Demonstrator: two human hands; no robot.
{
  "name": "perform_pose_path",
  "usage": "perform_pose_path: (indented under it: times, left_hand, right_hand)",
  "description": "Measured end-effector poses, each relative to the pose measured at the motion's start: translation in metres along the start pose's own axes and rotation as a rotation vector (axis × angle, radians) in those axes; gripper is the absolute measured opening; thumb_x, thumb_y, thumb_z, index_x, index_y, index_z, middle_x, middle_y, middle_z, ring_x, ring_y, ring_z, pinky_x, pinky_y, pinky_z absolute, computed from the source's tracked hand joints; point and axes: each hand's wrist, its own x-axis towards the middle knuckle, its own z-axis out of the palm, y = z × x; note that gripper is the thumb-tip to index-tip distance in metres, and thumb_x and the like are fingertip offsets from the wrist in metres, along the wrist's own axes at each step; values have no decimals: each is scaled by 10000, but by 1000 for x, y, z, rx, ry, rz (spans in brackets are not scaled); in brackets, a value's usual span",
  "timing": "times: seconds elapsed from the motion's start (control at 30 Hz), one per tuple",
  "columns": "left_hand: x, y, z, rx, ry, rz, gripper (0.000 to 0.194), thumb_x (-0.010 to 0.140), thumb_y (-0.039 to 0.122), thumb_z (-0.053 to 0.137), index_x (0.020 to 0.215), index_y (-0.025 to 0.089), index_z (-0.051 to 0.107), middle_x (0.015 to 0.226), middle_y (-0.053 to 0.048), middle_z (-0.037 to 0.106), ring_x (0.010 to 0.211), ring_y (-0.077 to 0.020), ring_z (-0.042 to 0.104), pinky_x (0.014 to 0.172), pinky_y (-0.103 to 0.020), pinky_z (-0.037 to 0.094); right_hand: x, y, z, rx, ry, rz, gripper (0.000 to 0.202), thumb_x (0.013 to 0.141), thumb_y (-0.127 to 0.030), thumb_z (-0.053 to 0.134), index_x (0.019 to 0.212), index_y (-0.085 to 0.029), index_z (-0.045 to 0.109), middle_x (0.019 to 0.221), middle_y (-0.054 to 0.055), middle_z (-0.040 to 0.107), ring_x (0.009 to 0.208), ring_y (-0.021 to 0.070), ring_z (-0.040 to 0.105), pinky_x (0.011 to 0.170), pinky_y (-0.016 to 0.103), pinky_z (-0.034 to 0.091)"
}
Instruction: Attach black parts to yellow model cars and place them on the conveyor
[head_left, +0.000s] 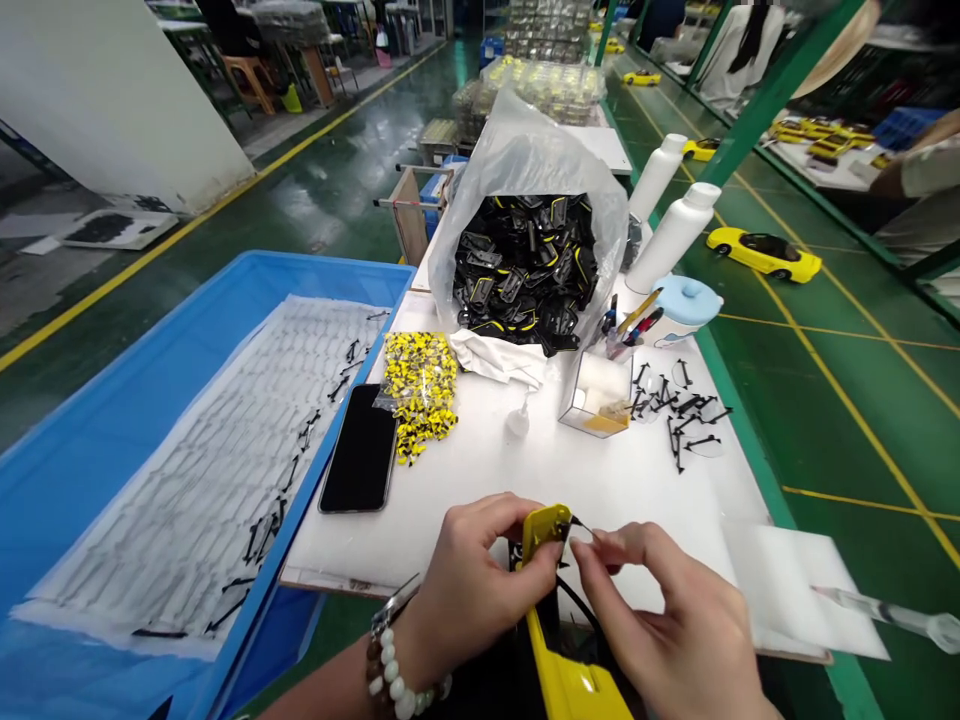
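Observation:
Low in the view, a yellow model car (574,672) stands near the table's front edge, partly hidden by my hands. My left hand (491,560) grips a raised yellow panel (546,527) at its end between thumb and fingers. Close to that panel, my right hand (660,590) pinches a thin dark piece (582,524), which looks like one of the slim black parts on the table. Its far end meets the panel's edge; the exact contact is too small to make out. Several loose slim black parts (686,408) lie at the right of the table.
A plastic bag (517,150) of black-and-yellow parts stands behind. Nearer are a bag of small yellow parts (421,385), a phone (358,450), a dropper bottle (517,422), a pen box (596,395) and white bottles (671,235). A blue tray (225,290) sits left, a syringe (892,610) right.

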Motion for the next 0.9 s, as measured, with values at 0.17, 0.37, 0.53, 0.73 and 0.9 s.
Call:
perform_pose_path:
  times: [0.17,0.37,0.53,0.73,0.9]
  left_hand:
    - [-6,-9,2,21,75,4,53,747,133,635,757,158,682,667,-25,673,613,-150,607,598,-225,488]
    - [-9,-16,0,30,113,-1,70,743,145,627,755,162,693,667,-34,682,616,-165,636,623,-237,521]
    - [-11,-20,-3,11,117,-65,68,744,174,632,767,159,694,693,-47,690,652,-182,646,636,-245,528]
    - [-12,-30,-3,-59,103,-96,100,712,157,611,775,138,686,708,-61,674,661,-184,630,641,-247,532]
    - [-12,-32,-4,-68,81,-102,94,696,138,610,767,127,671,704,-56,653,660,-176,618,638,-236,525]
  right_hand:
    - [14,12,-6,172,-134,-8,91,849,-189,597,824,-224,516,668,-32,594,574,100,589,539,196,499]
    - [113,53,12,65,-32,44,123,897,-277,563,831,-175,574,670,-24,577,591,120,546,559,257,480]
    - [199,57,73,-113,-167,-74,261,950,-337,536,846,-115,625,821,0,626,752,119,621,740,311,533]
    - [215,39,112,-183,-133,-193,315,975,-340,488,872,-81,634,923,11,635,843,128,639,805,303,534]
    - [225,38,94,-221,-95,-208,371,1013,-327,390,884,-72,626,883,11,631,806,94,628,790,291,514]
